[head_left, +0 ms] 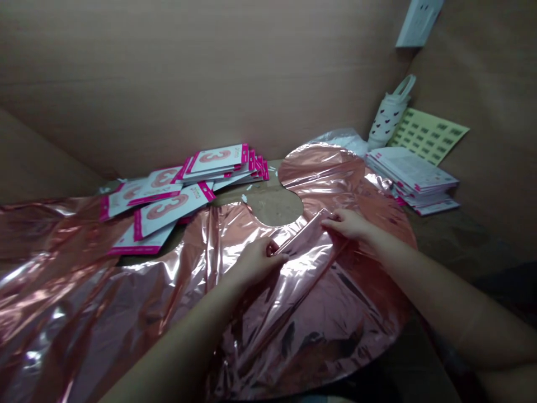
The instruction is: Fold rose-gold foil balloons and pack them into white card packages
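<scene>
A large rose-gold foil balloon (331, 324), flat and shaped like a number 3, spreads over the table and past the front edge. My left hand (262, 258) pinches a folded strip of the foil near the middle. Farther right, my right hand (346, 224) grips the other end of that same fold between thumb and fingers. The strip is stretched between both hands, its top edge running up to the right. More of the crumpled pink foil lies under my left forearm and out to the left.
White and pink packets printed with a 3 (172, 204) are piled at the back left. At the back right are a stack of folded packets or leaflets (415, 173), a heart-patterned tumbler (384, 120) and a yellow label sheet (430, 134). A wall socket (419, 22) is above.
</scene>
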Demonstrator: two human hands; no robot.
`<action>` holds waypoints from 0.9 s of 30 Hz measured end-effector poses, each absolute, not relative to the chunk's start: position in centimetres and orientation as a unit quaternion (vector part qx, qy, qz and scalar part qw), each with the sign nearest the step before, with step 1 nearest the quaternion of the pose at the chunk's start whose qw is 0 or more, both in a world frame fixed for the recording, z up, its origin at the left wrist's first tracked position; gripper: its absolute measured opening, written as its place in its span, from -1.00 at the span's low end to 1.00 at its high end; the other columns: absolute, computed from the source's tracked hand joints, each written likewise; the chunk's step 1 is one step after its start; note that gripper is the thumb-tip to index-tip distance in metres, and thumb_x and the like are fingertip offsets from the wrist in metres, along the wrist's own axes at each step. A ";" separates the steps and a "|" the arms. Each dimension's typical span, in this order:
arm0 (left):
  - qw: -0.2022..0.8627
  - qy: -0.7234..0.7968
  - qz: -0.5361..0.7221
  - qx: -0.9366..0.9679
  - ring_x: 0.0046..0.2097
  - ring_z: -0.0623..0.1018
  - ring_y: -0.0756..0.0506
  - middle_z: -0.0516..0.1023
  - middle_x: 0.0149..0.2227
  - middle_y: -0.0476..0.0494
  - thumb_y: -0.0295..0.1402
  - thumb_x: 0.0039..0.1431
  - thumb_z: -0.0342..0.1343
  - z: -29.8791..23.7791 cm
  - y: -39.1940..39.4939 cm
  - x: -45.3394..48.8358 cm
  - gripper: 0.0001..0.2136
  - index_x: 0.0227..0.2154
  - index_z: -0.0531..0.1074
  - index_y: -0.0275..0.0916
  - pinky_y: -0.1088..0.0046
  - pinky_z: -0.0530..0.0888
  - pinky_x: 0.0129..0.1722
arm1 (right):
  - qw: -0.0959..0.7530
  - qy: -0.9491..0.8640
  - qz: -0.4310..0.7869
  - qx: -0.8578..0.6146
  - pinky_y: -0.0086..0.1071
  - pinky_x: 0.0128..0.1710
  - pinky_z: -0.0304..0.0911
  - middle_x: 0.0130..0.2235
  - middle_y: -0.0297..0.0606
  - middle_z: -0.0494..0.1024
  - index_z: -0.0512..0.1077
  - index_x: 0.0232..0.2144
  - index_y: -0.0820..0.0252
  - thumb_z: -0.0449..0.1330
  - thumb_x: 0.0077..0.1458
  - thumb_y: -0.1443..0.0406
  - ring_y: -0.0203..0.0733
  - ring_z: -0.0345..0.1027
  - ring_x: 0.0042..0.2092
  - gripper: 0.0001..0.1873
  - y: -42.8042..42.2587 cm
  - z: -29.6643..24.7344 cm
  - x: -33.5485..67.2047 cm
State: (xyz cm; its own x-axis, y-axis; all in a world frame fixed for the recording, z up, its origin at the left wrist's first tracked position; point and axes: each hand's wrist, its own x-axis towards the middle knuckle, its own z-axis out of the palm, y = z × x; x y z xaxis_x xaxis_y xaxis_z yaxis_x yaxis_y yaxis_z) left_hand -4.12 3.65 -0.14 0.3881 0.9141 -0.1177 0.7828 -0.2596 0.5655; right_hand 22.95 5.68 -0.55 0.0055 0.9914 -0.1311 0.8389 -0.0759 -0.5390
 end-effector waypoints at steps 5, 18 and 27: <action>0.241 0.548 0.087 0.797 -0.36 0.43 -0.15 0.44 -0.40 -0.13 -0.03 0.02 0.04 0.3 2.1 -4.4 -0.64 -0.36 0.38 -0.27 0.40 0.30 -0.43 | 0.109 -0.648 0.140 -0.741 -0.27 -0.24 0.18 -0.24 -0.01 0.52 0.50 -0.32 0.28 -0.14 0.19 0.09 0.00 0.37 -0.20 -0.50 5.7 -0.6 21.8; -0.003 0.535 0.023 0.845 0.22 -0.01 -0.56 -0.04 0.26 -0.45 0.23 -0.02 -0.15 -3.6 -5.1 -4.9 -0.17 0.23 0.00 -0.22 -0.20 0.04 0.06 | 0.089 -0.667 0.085 -0.735 -0.33 -0.25 0.18 -0.22 -0.13 0.53 0.45 -0.23 0.15 -0.13 0.18 0.00 -0.05 0.38 -0.17 -0.52 5.6 -0.6 21.7; -0.021 0.574 0.021 0.818 0.22 0.01 -0.54 0.08 0.22 -0.46 0.24 -0.03 -0.15 -3.4 -5.1 -5.0 -0.21 0.18 0.13 -0.17 -0.22 -0.04 0.05 | 0.080 -0.908 0.058 -0.408 -0.02 0.21 -0.30 0.26 -0.22 0.02 0.06 0.21 0.13 -0.26 0.22 0.01 -0.02 -0.20 0.27 -0.40 -0.6 -0.3 12.5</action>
